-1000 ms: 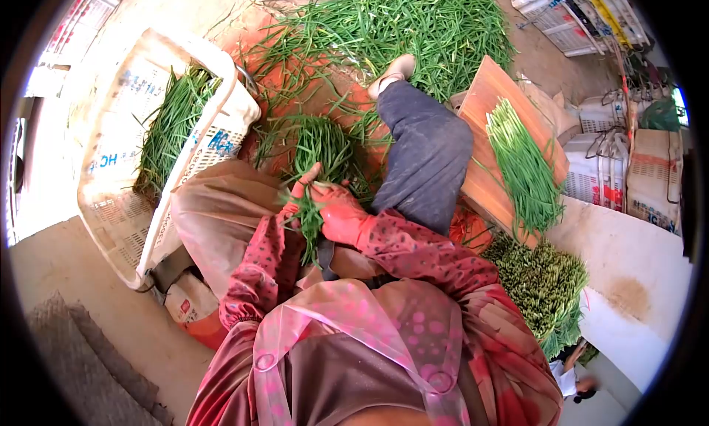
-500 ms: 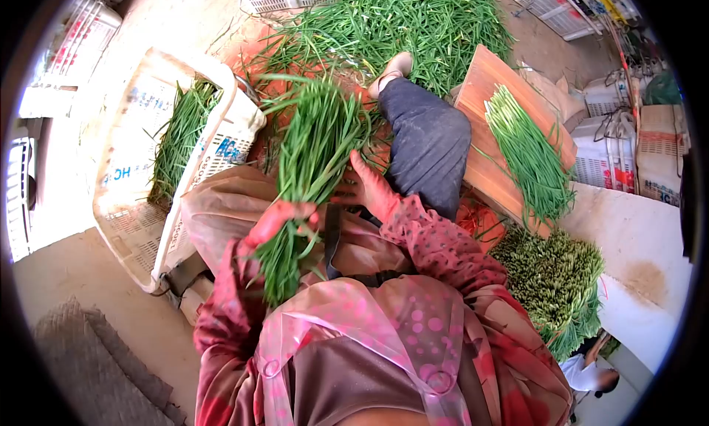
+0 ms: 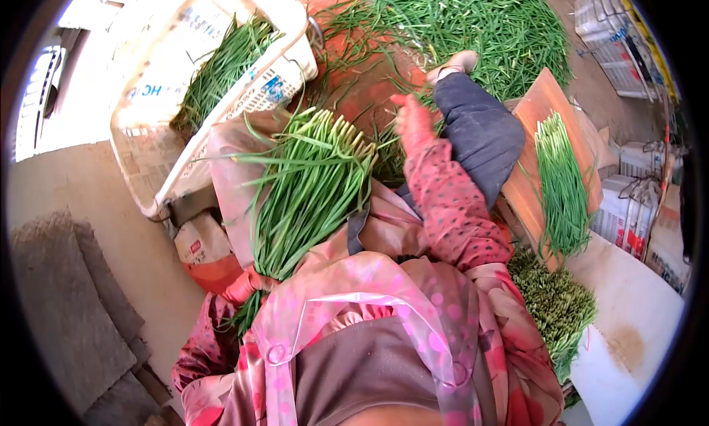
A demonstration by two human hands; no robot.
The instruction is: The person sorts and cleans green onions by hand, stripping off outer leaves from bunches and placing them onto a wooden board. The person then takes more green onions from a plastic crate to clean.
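Note:
A large bunch of garlic chives point(image 3: 314, 182) lies slantwise across my lap, its pale cut ends up and fanned out. My left hand point(image 3: 251, 284) is closed round the bunch low down, near the leafy ends. My right hand point(image 3: 415, 123) is held out apart from the bunch, past its right side and near the bent knee. Its fingers are partly spread; some are curled and hard to make out. Beyond it, a big heap of loose chives point(image 3: 495, 27) covers the floor. Another neat bunch of chives point(image 3: 560, 182) rests on a wooden board point(image 3: 528, 123) to the right.
To the left stands a white plastic basket point(image 3: 159, 182) with chives inside. Stacked bundles of chives point(image 3: 554, 293) stand at the lower right, beside a white slab point(image 3: 628, 315). Packed crates point(image 3: 613, 42) line the right. Grey matting point(image 3: 66, 293) lies at lower left.
The bunch has come down onto my lap with its cut ends showing. My left hand has moved down and left with it. My right hand has left the bunch, moving up and right. The view has shifted.

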